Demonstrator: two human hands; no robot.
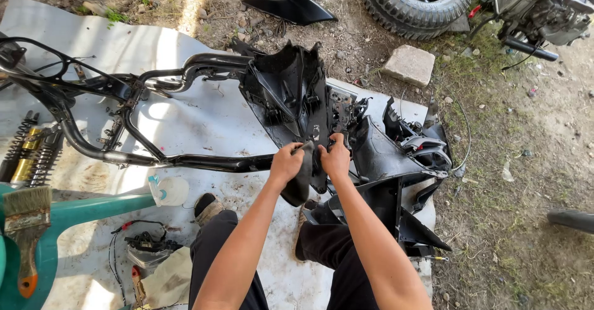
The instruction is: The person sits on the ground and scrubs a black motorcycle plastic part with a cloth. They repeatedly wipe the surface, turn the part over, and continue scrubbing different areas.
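While I sit on the ground, this is how things are:

Landmark: the black scooter frame (185, 160) lies on the white sheet (204, 115), and I tell every place from it.

Thing I work on: the black plastic body cover (291, 93) sits at the frame's front end, close to my knees.

Left hand (286, 164): fingers curled shut around a dark floppy flap (299, 183) at the cover's lower edge.

Right hand (336, 158): just beside it, fingers closed on the same edge of the cover.

Step now: I think I am fitting or pulling this flap where cover meets frame.

Next move needs: both hands pushing evenly, I guess, so the plastic does not crack.

Nearby: a brush (26, 232) lies far toward the frame's back end.
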